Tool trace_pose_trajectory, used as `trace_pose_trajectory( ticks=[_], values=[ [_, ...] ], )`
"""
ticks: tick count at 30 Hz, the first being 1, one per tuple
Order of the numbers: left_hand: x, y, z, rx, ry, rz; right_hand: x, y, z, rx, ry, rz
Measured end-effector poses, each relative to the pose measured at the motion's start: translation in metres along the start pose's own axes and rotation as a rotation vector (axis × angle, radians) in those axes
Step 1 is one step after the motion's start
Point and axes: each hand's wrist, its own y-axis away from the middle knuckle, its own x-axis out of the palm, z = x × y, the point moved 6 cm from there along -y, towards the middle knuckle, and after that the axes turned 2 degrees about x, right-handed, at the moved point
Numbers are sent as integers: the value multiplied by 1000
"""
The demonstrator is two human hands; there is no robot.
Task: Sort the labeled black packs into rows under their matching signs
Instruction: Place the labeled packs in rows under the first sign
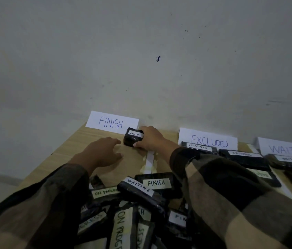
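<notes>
One small pack [132, 140] with a white FINISH label sits on the table [73, 150] right at the lower right corner of the FINISH sign [112, 122]; whether it touches the paper cannot be told. The right hand [150, 139] grasps it from the right side, fingers curled over the far edge and the thumb pressed to the near corner, so the pack lies under and left of the palm. The right sleeve reaches in from the lower right, plaid and dark.

The left hand [102, 151] lies low over the wood just left of the pack, released, fingers stretched loosely toward it and the thumb spread wide; its fingertips stop just short of the pack's left edge.

Further right stand the EXCLUDED sign [208, 141] and the WAITING sign [285, 147], each with black packs below it, the WAITING ones blurred. A white strip [149, 160] runs down the table between the FINISH and EXCLUDED areas. Near the bottom, between both sleeves, a loose pile [138, 203] of labelled packs is heaped with FINISH, WAITING and ON PROGRESS among the labels.
</notes>
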Motion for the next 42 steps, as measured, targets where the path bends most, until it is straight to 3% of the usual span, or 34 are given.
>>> trace_pose_trajectory(
  ticks=[7,13,18,22,28,34,42],
  values=[
    [-8,14,-6,15,8,5,-26,21,10,-35,44,54],
    [-22,31,-9,45,44,-20,-34,77,17,-167,235,403],
    [-21,48,-22,79,87,-15,-22,118,-4,-160,399,553],
    [-18,58,-41,126,203,0,-26,135,-11,-179,349,483],
    [-9,68,-69,131,384,105,-48,147,-10,-198,131,235],
    [-29,71,-78,163,381,-26,-71,164,-5,-252,-7,35],
    [-48,81,-59,40,672,-48,-76,171,13,-515,396,-138]
  ],
)
